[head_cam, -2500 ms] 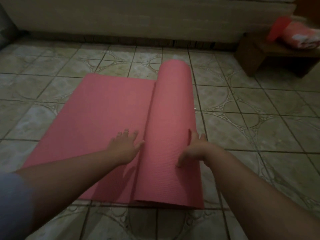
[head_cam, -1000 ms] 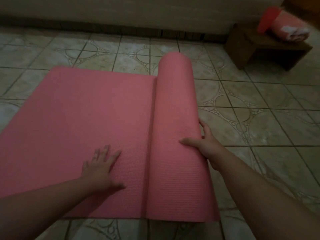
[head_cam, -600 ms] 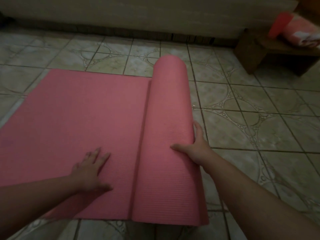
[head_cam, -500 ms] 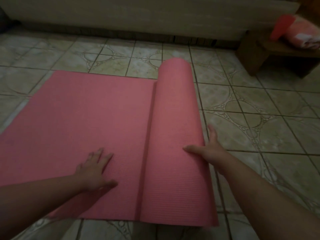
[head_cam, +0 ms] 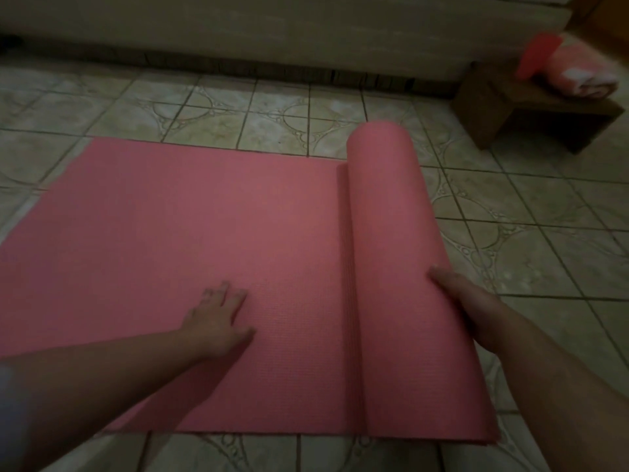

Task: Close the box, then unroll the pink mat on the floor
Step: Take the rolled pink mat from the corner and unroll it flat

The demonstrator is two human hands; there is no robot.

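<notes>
A pink mat [head_cam: 190, 240] lies partly unrolled on the tiled floor, its flat part spreading to the left. The still-rolled part of the mat [head_cam: 398, 253] stands as a thick tube on the right. My left hand [head_cam: 218, 321] rests flat on the unrolled surface with fingers spread. My right hand [head_cam: 466, 301] presses against the right side of the roll, thumb on top, fingers hidden behind it. No box is in view.
A low wooden bench [head_cam: 531, 110] stands at the back right with a red item [head_cam: 534, 59] and a folded pink cloth [head_cam: 582, 76] on it. A sofa base [head_cam: 272, 32] runs along the back. Patterned tiles [head_cam: 544, 240] lie to the right of the roll.
The roll has travelled to the right under my right hand and more flat mat lies open. My left hand moved from beside the roll onto the flat part.
</notes>
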